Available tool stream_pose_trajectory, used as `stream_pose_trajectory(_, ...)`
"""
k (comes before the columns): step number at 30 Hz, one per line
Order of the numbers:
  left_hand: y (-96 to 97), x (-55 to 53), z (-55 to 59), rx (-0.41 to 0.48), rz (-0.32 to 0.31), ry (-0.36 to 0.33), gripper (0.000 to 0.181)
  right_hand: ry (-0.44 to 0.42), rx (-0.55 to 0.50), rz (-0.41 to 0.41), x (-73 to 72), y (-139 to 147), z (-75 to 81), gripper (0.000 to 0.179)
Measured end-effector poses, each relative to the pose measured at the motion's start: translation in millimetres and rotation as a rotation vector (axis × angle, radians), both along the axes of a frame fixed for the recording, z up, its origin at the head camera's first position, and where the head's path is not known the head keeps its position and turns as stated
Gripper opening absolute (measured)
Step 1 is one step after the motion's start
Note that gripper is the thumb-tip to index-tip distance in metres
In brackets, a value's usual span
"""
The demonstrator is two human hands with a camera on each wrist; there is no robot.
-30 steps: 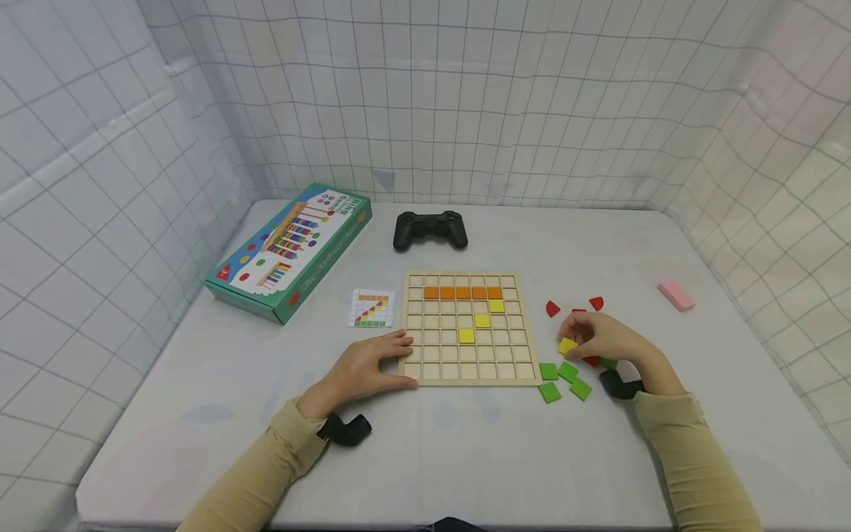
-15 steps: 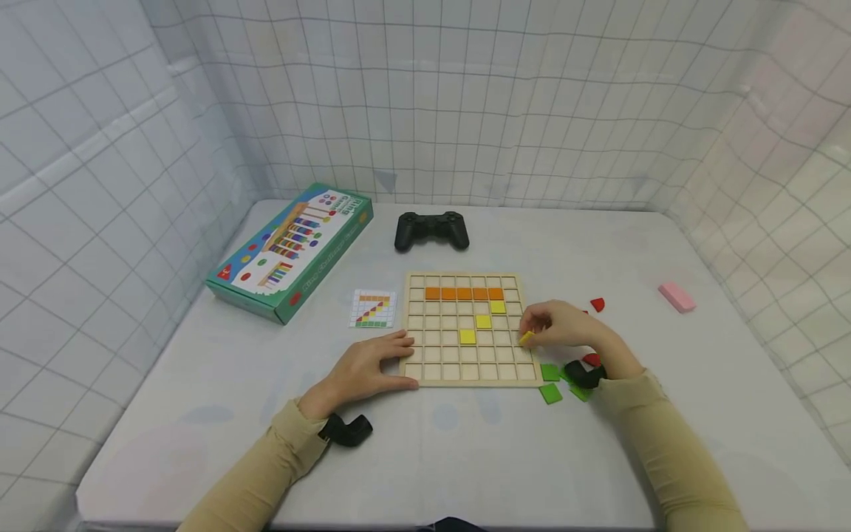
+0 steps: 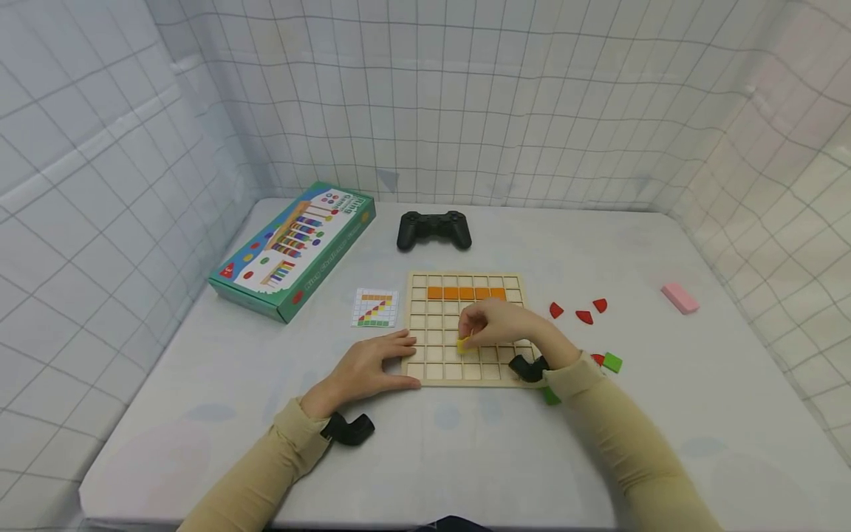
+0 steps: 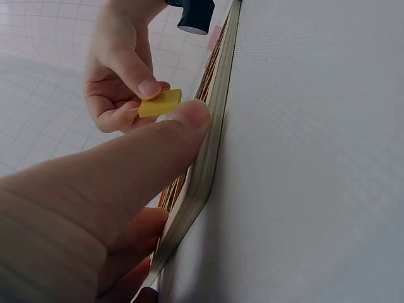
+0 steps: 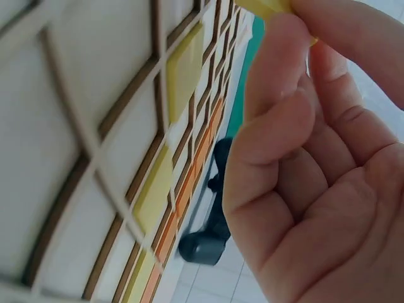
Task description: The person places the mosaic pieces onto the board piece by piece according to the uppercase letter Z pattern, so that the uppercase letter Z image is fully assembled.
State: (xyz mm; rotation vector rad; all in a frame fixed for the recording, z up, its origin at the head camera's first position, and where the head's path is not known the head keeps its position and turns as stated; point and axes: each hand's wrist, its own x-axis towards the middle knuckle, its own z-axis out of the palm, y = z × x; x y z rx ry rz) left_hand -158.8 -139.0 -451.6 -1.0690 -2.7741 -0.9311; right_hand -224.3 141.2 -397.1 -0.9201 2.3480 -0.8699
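My right hand pinches a small yellow square tile between thumb and fingers, low over the wooden grid board. My left hand rests at the board's front left corner, its thumb on the rim and its fingers along the left edge. A row of orange tiles fills part of the board's second row. Yellow tiles lie in a diagonal of cells below it, seen in the right wrist view; in the head view my right hand hides them.
Left of the board lies a pattern card. Red pieces and green tiles are scattered to its right, some green ones behind my sleeve. Farther off are a black game controller, a green game box and a pink block.
My right hand has carried the yellow tile leftward from the loose pieces at the right to over the board's lower middle. My left hand has stayed at the board's corner.
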Motion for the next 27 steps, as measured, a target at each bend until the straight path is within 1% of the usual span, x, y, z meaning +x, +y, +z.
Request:
stream_pose_trajectory(3,0.7,0.1,0.6,0.000,0.001,0.004,0.063,-0.003,0.007,0.020,1.2,-10,0.0,0.009)
stream_pose_trajectory(6,1.0,0.2,1.1,0.003,0.000,0.005,0.063,-0.009,0.016,0.018,1.6,-16,-1.6,0.008)
stream_pose_trajectory(9,0.9,0.3,1.1,0.006,-0.003,0.007,0.063,0.007,0.038,0.007,2.1,-20,-3.9,0.008)
stream_pose_trajectory(17,0.6,0.3,0.5,0.005,-0.005,0.015,0.064,0.097,0.114,-0.022,5.0,-24,-8.3,0.004)
stream_pose_trajectory(20,0.6,0.8,0.6,0.008,-0.004,0.028,0.063,0.131,0.125,-0.026,7.3,-24,-8.3,0.007)
stream_pose_trajectory(23,0.4,1.1,0.6,0.007,-0.005,0.036,0.063,0.148,0.127,-0.039,10.3,-19,-5.4,0.015)
stream_pose_trajectory(27,0.0,1.4,0.6,0.002,-0.009,0.032,0.063,0.162,0.107,-0.071,14.1,-3,5.7,0.022)
